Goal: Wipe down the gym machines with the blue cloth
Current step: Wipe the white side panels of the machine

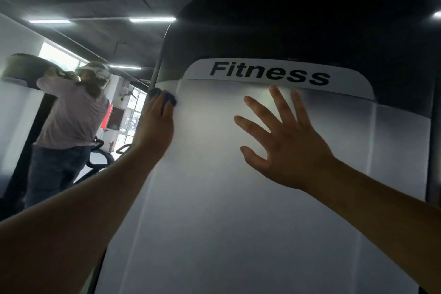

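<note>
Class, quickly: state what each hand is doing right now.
Left hand: grips the blue cloth at the white panel edge.
Right hand: open, fingers spread, holding nothing.

Your left hand (155, 124) presses the blue cloth (170, 98) against the left edge of the machine's white panel (214, 198). Your right hand (284, 141) lies flat on it, fingers (278, 99) spread, under the "Fitness" label (269, 74).
</note>
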